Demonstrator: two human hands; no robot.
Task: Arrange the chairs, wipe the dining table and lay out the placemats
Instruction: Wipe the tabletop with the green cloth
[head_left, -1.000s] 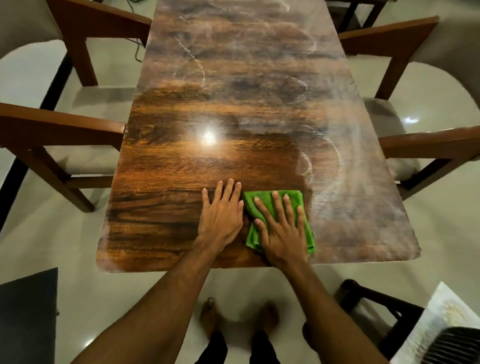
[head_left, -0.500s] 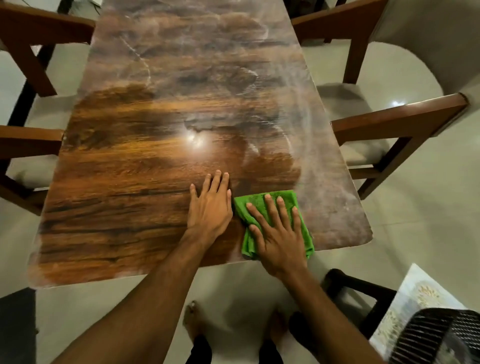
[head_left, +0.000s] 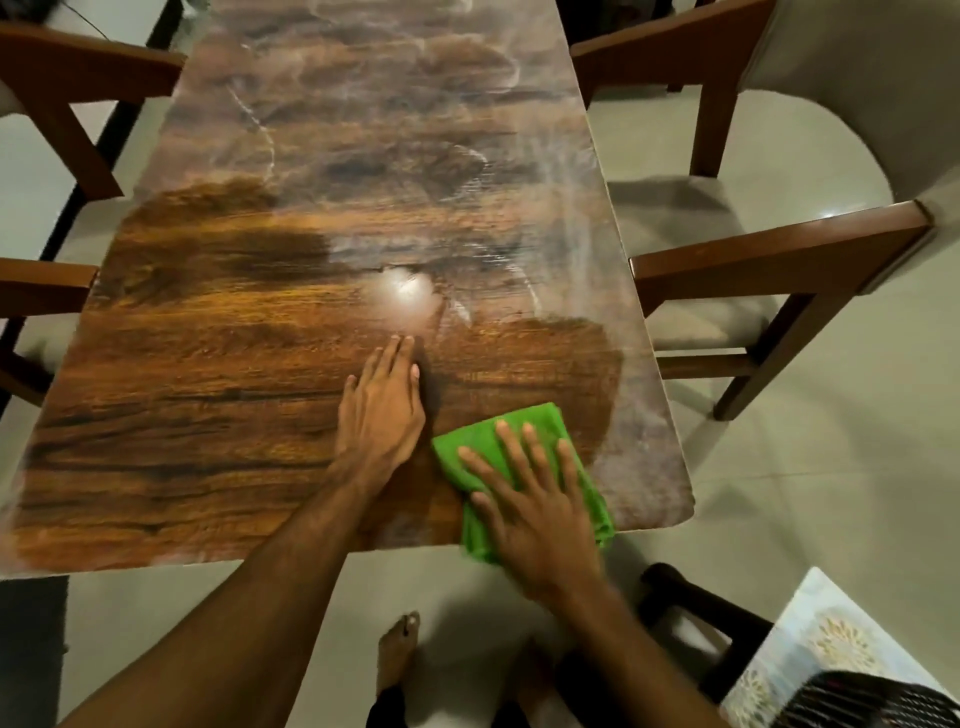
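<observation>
Presses the green cloth flat onto the dining table by its near right corner with the right hand, fingers straight and spread. Rests the left hand just left of it on bare wood, palm down, fingers straight, holding nothing. Faces chairs along both sides.

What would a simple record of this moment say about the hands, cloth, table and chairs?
Left hand: flat on the glossy dark wooden dining table, fingers straight
Right hand: fingers spread, pressing the folded bright green cloth near the near right corner
Table surface: near part shiny; far part and right edge hazy with whitish smears
Chairs: brown wooden chairs with pale cushions along both long sides
Placemats: none on the table
</observation>
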